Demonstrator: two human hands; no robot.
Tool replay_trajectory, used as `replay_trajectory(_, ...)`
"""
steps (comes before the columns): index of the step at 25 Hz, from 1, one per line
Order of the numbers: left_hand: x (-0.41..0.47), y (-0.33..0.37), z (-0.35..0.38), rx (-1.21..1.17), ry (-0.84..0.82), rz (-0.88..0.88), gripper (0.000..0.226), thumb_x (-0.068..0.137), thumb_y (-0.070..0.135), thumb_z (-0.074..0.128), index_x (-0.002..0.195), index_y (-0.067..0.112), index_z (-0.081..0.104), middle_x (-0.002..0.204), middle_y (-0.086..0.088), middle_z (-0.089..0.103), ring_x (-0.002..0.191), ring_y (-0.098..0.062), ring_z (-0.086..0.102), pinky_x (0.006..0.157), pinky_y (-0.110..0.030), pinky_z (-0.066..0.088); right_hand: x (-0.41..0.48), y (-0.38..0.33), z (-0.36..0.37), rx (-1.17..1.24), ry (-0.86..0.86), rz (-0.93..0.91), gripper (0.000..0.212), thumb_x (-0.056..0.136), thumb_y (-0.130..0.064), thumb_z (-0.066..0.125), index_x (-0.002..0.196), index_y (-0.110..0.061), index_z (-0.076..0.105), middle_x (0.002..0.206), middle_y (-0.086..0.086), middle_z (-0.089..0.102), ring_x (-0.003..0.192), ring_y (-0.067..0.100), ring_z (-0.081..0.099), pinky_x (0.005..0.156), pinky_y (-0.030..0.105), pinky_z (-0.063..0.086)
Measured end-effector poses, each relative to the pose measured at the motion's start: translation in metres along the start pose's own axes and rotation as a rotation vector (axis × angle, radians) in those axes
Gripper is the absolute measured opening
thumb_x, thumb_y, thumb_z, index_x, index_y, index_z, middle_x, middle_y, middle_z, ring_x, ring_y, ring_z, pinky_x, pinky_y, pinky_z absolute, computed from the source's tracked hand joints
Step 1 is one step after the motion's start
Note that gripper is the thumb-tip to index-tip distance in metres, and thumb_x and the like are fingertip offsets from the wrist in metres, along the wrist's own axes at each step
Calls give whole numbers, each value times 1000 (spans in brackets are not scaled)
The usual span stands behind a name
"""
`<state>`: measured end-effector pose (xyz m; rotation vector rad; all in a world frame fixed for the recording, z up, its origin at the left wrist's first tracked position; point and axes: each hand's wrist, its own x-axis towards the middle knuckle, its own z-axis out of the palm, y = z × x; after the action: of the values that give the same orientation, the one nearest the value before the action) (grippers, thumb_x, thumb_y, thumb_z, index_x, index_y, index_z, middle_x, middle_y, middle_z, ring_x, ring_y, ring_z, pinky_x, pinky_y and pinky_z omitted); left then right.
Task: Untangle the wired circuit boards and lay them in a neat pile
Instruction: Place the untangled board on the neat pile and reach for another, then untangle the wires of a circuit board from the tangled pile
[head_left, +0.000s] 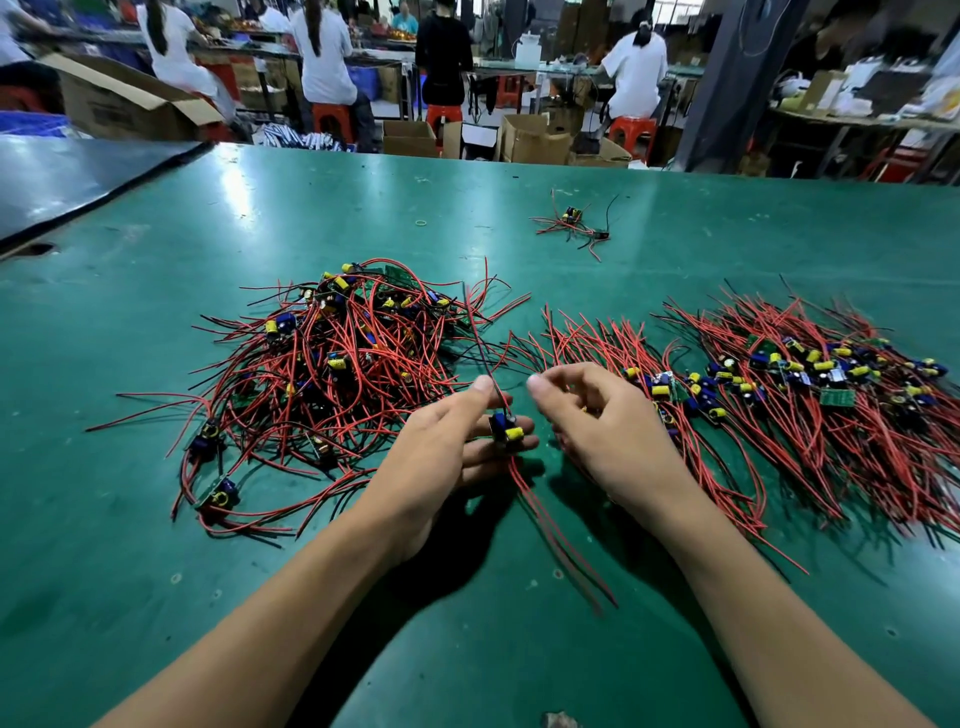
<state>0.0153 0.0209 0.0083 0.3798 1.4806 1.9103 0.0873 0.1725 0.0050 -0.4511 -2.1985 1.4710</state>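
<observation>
On your left, the tangled heap (337, 364) of wired circuit boards sits on the green table (130, 597), red and black leads looping out on every side, with a couple of boards lying loose at its near-left edge. Just right of that heap, your left hand (441, 457) holds a single circuit board (504, 431) above the table: the fingers are curled under it and the thumb points up along its leads. That board shows a blue part and a yellow capacitor. A dark lead runs from it up and back toward the heap, while its red leads (556, 535) hang down toward you and look blurred. Your right hand (597, 421) hovers just beside the board, thumb and fingers loosely curled with a narrow gap and nothing clearly gripped; a thin wire may pass near the thumb tip, but you cannot tell from this view. Right of that hand, the sorted pile (779, 384) lies spread in a row, boards side by side and leads fanned forward and back. Farther off, past the middle, a small stray cluster (574, 223) lies alone, with a rubber band (421, 223) to its left.
</observation>
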Motion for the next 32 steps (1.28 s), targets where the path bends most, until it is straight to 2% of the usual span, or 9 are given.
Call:
replay_trajectory(3,1,0,0,-45,0,-32,51,89,53,50,118,14,62,115,-13,66,101,-31,58,101,-49,43,-10,-4,10,-71,-117,-103,31,77,-35,86,95,-26,62,77,-9,62,63,4,50,58,19,44)
replay_trajectory(7,-6,4,6,-42,-32,-5,39,98,46,44,122,20,59,116,-7,71,100,-24,70,90,-36,55,-12,-3,17,-174,-32,-194,26,80,-20,83,93,-23,61,84,-5,65,66,5,51,63,14,43)
replay_trajectory(10,-9,0,0,587,222,549,19,96,23,60,112,16,67,91,-3,70,68,-11,63,67,-24,54,-5,0,6,-208,141,-173,22,81,-25,83,92,-25,63,85,-7,65,63,2,51,64,15,44)
replay_trajectory(12,-10,0,-4,958,393,810,14,87,17,66,101,14,69,86,4,63,68,-11,54,68,-28,49,2,3,-8,-307,265,-142,22,81,-30,82,95,-26,65,91,-7,64,70,1,53,72,20,47)
replay_trajectory(16,-11,7,-10,1269,436,576,21,71,33,53,88,22,58,86,7,52,82,-18,51,64,-33,43,6,9,-26,-473,362,-101,31,83,-38,79,108,-23,68,97,-5,58,84,13,55,85,34,48)
replay_trajectory(19,-8,4,-15,1473,383,431,27,73,39,57,95,22,55,93,4,50,93,-21,49,72,-34,42,5,7,-20,-427,362,-173,18,88,-33,74,103,-24,70,94,-6,61,78,10,55,82,32,49)
replay_trajectory(23,-7,1,-16,1440,317,420,31,79,35,60,106,21,53,99,2,53,94,-23,54,74,-34,46,0,3,-8,-382,261,-267,3,90,-26,73,93,-24,72,88,-9,67,78,1,60,73,13,45)
replay_trajectory(27,-9,0,-13,1157,270,741,38,79,18,71,116,13,61,104,0,64,92,-16,59,85,-29,48,-4,-2,-1,-334,129,-284,4,90,-21,73,90,-17,75,80,-10,70,69,1,60,67,12,44)
replay_trajectory(32,-13,-2,-3,958,102,963,46,78,8,79,119,7,59,108,2,67,87,-8,65,85,-17,50,-7,-17,1,101,-197,44,50,91,-55,54,76,-10,71,62,-1,59,54,8,50,54,22,40)
